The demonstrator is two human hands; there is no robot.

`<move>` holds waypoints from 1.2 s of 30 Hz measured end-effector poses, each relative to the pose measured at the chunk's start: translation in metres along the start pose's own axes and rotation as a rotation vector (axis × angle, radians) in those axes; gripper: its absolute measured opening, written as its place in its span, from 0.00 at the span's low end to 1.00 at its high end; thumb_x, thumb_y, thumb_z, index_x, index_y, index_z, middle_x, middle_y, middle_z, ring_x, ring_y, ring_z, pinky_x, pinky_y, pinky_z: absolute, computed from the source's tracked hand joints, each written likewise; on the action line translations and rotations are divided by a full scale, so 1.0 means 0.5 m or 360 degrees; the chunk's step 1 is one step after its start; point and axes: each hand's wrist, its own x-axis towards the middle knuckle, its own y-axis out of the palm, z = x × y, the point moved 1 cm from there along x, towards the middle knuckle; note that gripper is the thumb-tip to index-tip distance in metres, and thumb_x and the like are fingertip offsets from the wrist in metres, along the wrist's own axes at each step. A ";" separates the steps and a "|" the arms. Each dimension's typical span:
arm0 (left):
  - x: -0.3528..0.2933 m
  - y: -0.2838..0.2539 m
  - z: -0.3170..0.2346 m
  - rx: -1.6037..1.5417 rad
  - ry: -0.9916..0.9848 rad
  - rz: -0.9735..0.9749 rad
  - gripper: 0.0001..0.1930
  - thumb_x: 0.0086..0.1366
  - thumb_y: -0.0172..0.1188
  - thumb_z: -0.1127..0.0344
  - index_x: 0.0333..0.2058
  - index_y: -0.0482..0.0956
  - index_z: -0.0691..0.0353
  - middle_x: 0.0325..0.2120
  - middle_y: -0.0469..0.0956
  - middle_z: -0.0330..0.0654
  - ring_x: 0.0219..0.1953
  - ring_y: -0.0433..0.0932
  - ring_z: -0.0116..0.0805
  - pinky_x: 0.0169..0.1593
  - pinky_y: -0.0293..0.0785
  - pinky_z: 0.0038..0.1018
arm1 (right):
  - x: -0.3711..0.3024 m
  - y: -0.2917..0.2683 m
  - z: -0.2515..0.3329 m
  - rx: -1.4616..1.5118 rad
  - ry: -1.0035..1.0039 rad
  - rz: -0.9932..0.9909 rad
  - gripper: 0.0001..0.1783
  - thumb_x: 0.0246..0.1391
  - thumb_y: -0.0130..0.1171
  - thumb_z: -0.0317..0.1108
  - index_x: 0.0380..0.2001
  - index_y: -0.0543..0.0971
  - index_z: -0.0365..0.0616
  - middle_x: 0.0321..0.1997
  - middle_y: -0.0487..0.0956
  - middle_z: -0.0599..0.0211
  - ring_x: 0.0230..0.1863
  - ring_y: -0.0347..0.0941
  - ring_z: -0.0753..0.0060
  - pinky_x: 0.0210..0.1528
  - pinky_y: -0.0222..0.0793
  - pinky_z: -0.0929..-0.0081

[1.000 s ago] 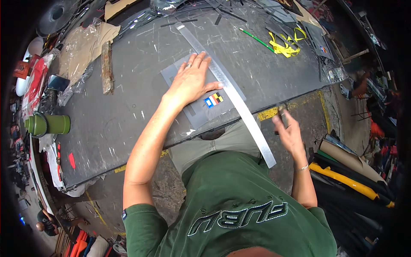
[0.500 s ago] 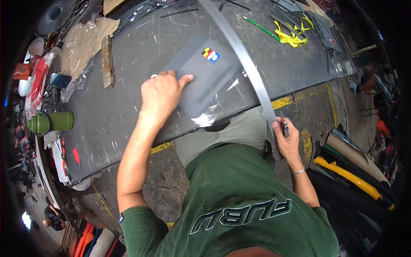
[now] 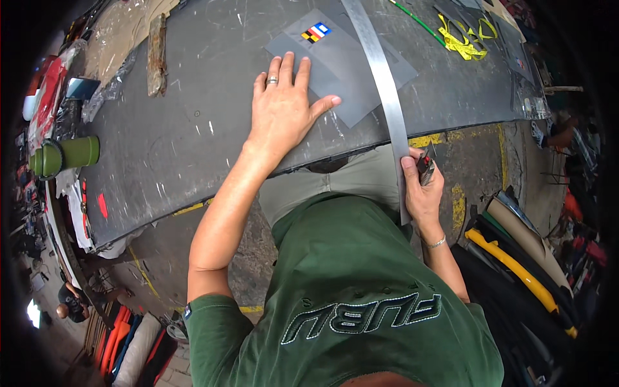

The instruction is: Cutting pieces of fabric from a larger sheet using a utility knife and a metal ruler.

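Spread flat on the dark tabletop, my left hand [image 3: 280,106] is open beside the grey sheets [image 3: 351,80]; it wears a ring. The sheets lie one over another, turned at different angles, and a small coloured print [image 3: 316,32] shows on top. My right hand [image 3: 423,197] is closed at the near table edge. It grips the lower end of a long metal ruler [image 3: 382,80] and also a dark tool with a bit of red, seemingly a utility knife [image 3: 425,169]. The ruler runs away from me across the right part of the sheets.
A green bottle [image 3: 80,152] and a weathered wood piece [image 3: 157,55] are at the left. Yellow strips [image 3: 461,45] and a green rod [image 3: 419,24] lie far right. Rolls of material [image 3: 516,264] stand right of me. Another person [image 3: 72,302] is far off at lower left.
My left hand has gone from pinching the blurred, moving grey sheet to lying flat with fingers spread. The sheet now rests farther from me. My right hand and ruler have shifted slightly.
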 end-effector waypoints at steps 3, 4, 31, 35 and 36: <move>-0.003 -0.009 0.019 -0.0207 -0.0110 -0.0107 0.41 0.69 0.58 0.38 0.66 0.68 0.70 0.69 0.63 0.63 0.72 0.62 0.59 0.72 0.59 0.49 | 0.001 -0.006 -0.004 -0.0022 -0.0004 0.0078 0.14 0.68 0.64 0.37 0.48 0.82 0.37 0.35 0.80 0.75 0.37 0.72 0.85 0.44 0.70 0.81; -0.005 -0.016 0.040 -0.0190 -0.0077 -0.0081 0.40 0.71 0.58 0.41 0.67 0.67 0.71 0.69 0.62 0.64 0.72 0.61 0.59 0.73 0.58 0.48 | -0.001 -0.013 -0.009 -0.0021 -0.0002 0.0108 0.14 0.68 0.64 0.36 0.48 0.82 0.37 0.34 0.80 0.75 0.37 0.71 0.85 0.44 0.70 0.81; -0.026 -0.002 0.138 -0.0177 0.0009 0.0203 0.52 0.62 0.60 0.29 0.72 0.60 0.65 0.75 0.55 0.51 0.79 0.47 0.46 0.79 0.41 0.49 | -0.010 0.011 0.036 -0.0346 0.0187 0.0646 0.13 0.62 0.67 0.32 0.47 0.82 0.37 0.30 0.83 0.62 0.33 0.76 0.79 0.40 0.72 0.76; -0.024 -0.008 0.134 -0.0171 -0.0015 0.0286 0.50 0.65 0.61 0.35 0.74 0.57 0.64 0.77 0.51 0.51 0.80 0.44 0.44 0.80 0.37 0.45 | -0.010 0.008 0.049 -0.0626 -0.0517 0.0582 0.21 0.49 0.66 0.18 0.49 0.81 0.36 0.38 0.84 0.52 0.38 0.82 0.57 0.43 0.76 0.67; -0.025 -0.006 0.136 -0.0174 -0.0020 0.0285 0.50 0.65 0.62 0.35 0.74 0.56 0.64 0.77 0.51 0.51 0.80 0.44 0.44 0.80 0.36 0.45 | -0.012 0.009 0.059 -0.0626 -0.0556 0.0616 0.27 0.42 0.64 0.15 0.50 0.80 0.34 0.40 0.84 0.52 0.39 0.80 0.47 0.42 0.77 0.61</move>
